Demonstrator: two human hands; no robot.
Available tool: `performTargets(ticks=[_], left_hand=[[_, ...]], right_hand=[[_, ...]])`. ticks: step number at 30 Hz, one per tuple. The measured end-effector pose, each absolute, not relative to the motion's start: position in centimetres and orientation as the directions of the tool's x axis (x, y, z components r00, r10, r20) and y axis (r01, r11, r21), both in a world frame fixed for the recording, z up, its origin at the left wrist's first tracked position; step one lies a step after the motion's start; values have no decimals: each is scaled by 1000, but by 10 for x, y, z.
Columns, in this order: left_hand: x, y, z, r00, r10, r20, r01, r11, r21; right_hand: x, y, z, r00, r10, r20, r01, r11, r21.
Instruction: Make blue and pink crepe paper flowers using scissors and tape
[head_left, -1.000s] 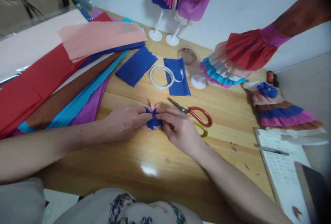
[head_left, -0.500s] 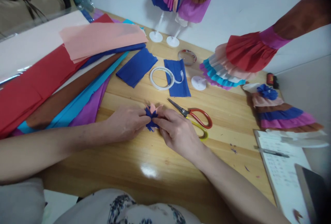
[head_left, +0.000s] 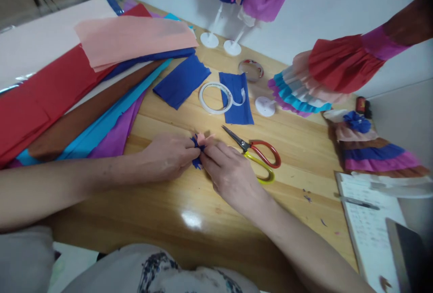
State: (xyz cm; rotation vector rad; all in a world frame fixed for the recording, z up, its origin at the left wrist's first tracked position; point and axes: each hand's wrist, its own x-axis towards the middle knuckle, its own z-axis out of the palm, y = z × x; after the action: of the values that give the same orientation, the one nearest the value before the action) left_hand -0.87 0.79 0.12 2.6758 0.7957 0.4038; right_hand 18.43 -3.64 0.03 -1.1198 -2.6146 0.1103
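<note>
A small blue and peach paper flower (head_left: 197,161) is pinched between both hands above the wooden table. My left hand (head_left: 171,155) grips its left side with thumb and forefinger, and my right hand (head_left: 230,169) closes on its right side. Fingers cover much of the flower. Scissors (head_left: 250,146) with one red and one yellow handle lie just right of my right hand, blades slightly open. Beyond the hands are a roll of white tape (head_left: 202,99), a blue paper piece beneath its loose end (head_left: 238,115) and another blue piece (head_left: 181,83).
Coloured paper sheets (head_left: 50,90) cover the left side. Paper dresses on white stands (head_left: 265,106) line the wall at the back and right. At the right lie a notebook (head_left: 361,230), a pen (head_left: 360,203), a dark phone-like slab (head_left: 406,252) and small scraps (head_left: 307,198).
The camera view has shifted slightly. My fingers have drawn closer together around the flower, and its peach petals look more bunched and covered.
</note>
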Motion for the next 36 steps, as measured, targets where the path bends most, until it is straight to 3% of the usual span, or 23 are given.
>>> performTargets(ticks=[3, 7, 9, 11, 15, 20, 23, 31, 36], left_hand=[[-10, 9, -2, 863, 485, 141, 431, -853, 294], [-14, 9, -9, 867, 447, 221, 398, -887, 235], [-16, 9, -11, 890, 405, 209, 376, -912, 165], [-17, 9, -11, 909, 375, 184, 362, -927, 98], [-18, 7, -10, 922, 336, 192, 342, -940, 3], [-19, 5, -8, 921, 323, 219, 339, -940, -39], [-20, 5, -8, 903, 366, 226, 374, -927, 9], [-23, 4, -10, 804, 553, 221, 486, -824, 292], [-19, 7, -4, 579, 746, 329, 492, -642, 588]], right_hand=[[186, -35, 1, -622, 745, 240, 702, 666, -251], [196, -27, 2, -493, 817, 297, 595, 566, -570], [200, -22, 1, -368, 879, 304, 599, 474, -646], [201, -19, -3, -286, 904, 318, 676, 426, -602], [196, -17, -10, -338, 891, 302, 763, 447, -467], [191, -20, -13, -355, 887, 294, 740, 459, -491], [190, -22, -13, -340, 896, 287, 720, 444, -533], [184, -22, -10, -306, 894, 326, 606, 447, -658], [184, -26, -12, -211, 946, 245, 520, 321, -791]])
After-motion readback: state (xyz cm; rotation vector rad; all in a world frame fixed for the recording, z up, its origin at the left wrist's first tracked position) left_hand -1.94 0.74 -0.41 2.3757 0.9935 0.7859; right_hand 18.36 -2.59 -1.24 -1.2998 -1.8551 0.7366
